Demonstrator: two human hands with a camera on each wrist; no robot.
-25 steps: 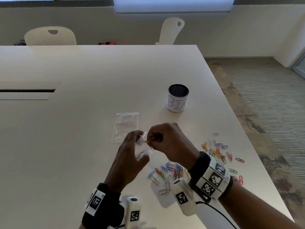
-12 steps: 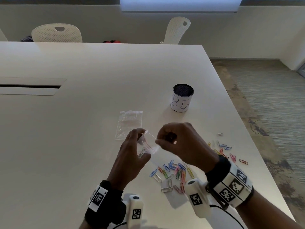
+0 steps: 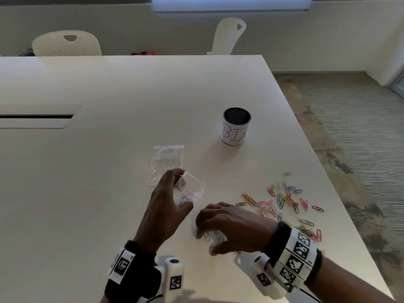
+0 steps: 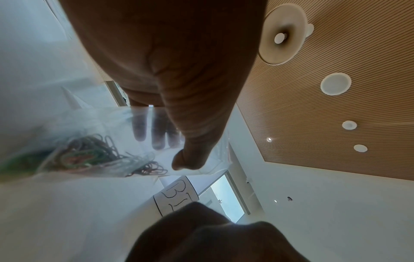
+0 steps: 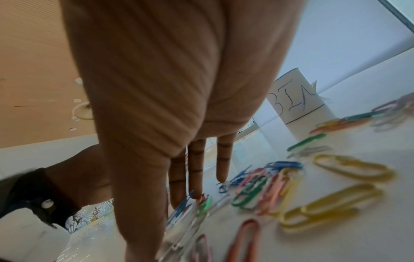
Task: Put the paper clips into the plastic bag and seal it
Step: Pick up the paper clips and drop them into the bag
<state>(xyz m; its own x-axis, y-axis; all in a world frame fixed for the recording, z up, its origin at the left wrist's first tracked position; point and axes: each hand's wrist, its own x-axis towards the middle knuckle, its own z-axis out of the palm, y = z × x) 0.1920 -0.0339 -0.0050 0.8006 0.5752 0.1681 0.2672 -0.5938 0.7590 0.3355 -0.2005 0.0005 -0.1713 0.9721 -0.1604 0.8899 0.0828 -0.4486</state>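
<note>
My left hand (image 3: pixel 175 189) holds a small clear plastic bag (image 3: pixel 193 191) above the table, its mouth gaping toward the right. Several coloured paper clips (image 4: pixel 89 152) lie inside it; my thumb (image 4: pixel 190 141) presses the bag wall against my fingers (image 4: pixel 156 134). My right hand (image 3: pixel 207 239) is down on the table just right of the left wrist. Its fingers (image 5: pixel 197 177) are straight, and their tips touch a small heap of paper clips (image 5: pixel 264 186). More paper clips (image 3: pixel 284 202) lie scattered to the right.
A second clear bag (image 3: pixel 166 164) lies flat beyond my left hand. A white cup (image 3: pixel 236 126) marked "BIN" stands further back to the right. The table's right edge (image 3: pixel 341 200) runs close past the scattered clips. Two chairs stand at the far side.
My right hand left the bag's mouth and dropped to the clips on the table near me. My left hand kept hold of the bag, whose mouth now gapes wider.
</note>
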